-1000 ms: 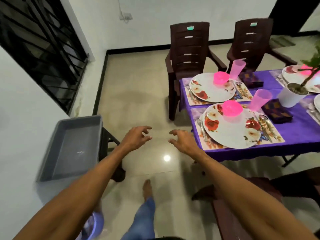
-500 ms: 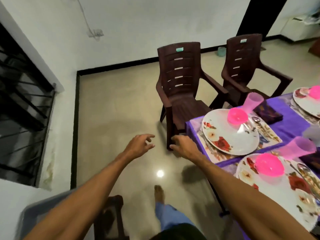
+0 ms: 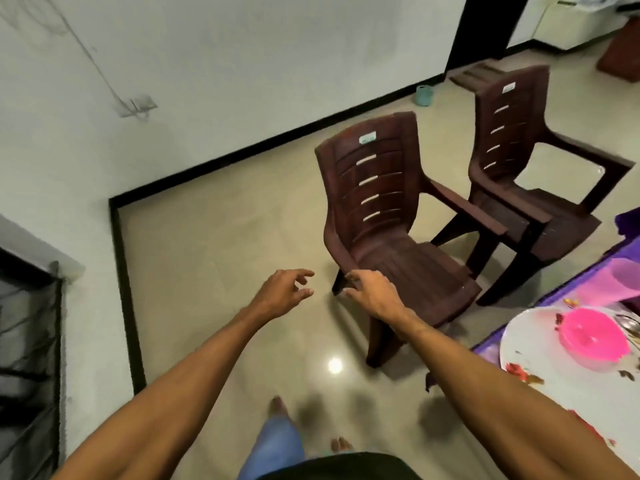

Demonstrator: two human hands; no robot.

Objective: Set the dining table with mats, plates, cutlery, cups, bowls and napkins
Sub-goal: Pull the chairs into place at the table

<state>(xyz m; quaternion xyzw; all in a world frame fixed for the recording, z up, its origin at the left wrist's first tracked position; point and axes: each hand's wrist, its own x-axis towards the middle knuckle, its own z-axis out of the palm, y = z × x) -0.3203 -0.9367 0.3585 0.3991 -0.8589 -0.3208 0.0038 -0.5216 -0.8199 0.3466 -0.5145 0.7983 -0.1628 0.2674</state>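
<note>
Your fingers are loosely spread and slightly curled on both sides, and neither hand carries anything: your left hand (image 3: pixel 282 294) hangs over the bare beige floor tiles (image 3: pixel 214 258), thumb and forefinger apart, while your right hand (image 3: pixel 375 292) reaches out with its fingertips (image 3: pixel 351 277) in front of the near corner of the dark brown slatted plastic armchair (image 3: pixel 391 233); whether they touch the seat edge cannot be told from this angle. A second chair of the same brown plastic (image 3: pixel 526 168) stands just beside the first, farther along the same side. Outward to your right, the dining table under its purple cloth (image 3: pixel 623 220) only clips the edge of the view. On it you can see a white floral plate (image 3: pixel 540 362) with a bright pink plastic bowl (image 3: pixel 594 341) sitting on it, a translucent pink plastic cup (image 3: pixel 620 282) beyond it, and what looks like cutlery beside the plate, too blurred to be sure. From what shows, this place setting looks finished, so you seem late in the job. Mats and napkins are not readable here, and the rest of the table is out of view, so check those places before you call it done. Squaring the chairs to the table looks like the likely remaining touch.
</note>
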